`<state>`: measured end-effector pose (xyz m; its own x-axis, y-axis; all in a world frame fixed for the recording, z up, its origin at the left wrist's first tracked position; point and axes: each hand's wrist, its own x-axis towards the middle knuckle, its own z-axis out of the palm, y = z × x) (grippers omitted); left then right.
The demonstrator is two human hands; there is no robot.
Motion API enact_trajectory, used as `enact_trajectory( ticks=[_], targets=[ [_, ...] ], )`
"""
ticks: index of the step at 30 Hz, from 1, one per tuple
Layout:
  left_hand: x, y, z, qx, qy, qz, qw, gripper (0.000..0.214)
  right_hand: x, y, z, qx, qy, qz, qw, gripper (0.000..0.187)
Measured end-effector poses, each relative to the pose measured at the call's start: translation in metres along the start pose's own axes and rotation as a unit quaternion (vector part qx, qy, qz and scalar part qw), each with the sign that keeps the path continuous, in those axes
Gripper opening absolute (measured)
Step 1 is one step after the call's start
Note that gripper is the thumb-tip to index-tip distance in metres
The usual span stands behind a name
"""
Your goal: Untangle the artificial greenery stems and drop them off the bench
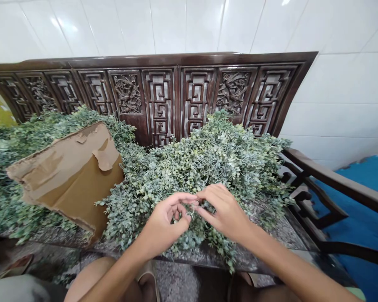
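Observation:
A big heap of small-leaved green artificial foliage (pixel 208 163) lies on a dark carved wooden bench (pixel 164 96). My left hand (pixel 165 224) and my right hand (pixel 222 209) meet at the heap's front edge. Both pinch a thin pale stem of a foliage sprig (pixel 190 212) between thumb and fingers. The fingertips of the two hands almost touch. Leaves hang below my hands over the bench seat's front edge.
A torn brown cardboard box (pixel 72 176) lies tilted on the foliage at the left. The bench's armrest (pixel 330 180) runs along the right, with blue floor (pixel 368 197) beyond. White tiled wall (pixel 340 84) stands behind. My knees show below.

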<state>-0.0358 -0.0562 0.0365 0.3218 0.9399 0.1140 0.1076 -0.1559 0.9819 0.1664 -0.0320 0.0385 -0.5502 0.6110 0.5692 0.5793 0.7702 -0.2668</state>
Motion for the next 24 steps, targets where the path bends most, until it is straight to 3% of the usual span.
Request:
enact_trajectory(
  ticks=[3,8,15,24],
  targets=[
    [0.0005,-0.0004,0.0023,-0.042,0.016,-0.019,0.999,0.035,0.002,0.0014,0.0005,-0.055,0.034,-0.026,0.998,0.006],
    [0.0032,-0.0058,0.0005,-0.028,0.024,-0.021,0.999,0.022,0.0036,0.0014,0.0031,-0.09,0.058,-0.053,0.993,0.007],
    [0.0015,-0.0065,-0.0006,-0.009,0.035,-0.017,0.999,0.018,0.0035,0.0002,0.0073,-0.064,0.07,-0.055,0.994,0.004],
    [0.0008,-0.0094,-0.0068,0.007,0.059,0.013,0.998,0.018,-0.0007,-0.0012,0.0019,-0.014,0.042,-0.047,0.998,0.024]
  ],
)
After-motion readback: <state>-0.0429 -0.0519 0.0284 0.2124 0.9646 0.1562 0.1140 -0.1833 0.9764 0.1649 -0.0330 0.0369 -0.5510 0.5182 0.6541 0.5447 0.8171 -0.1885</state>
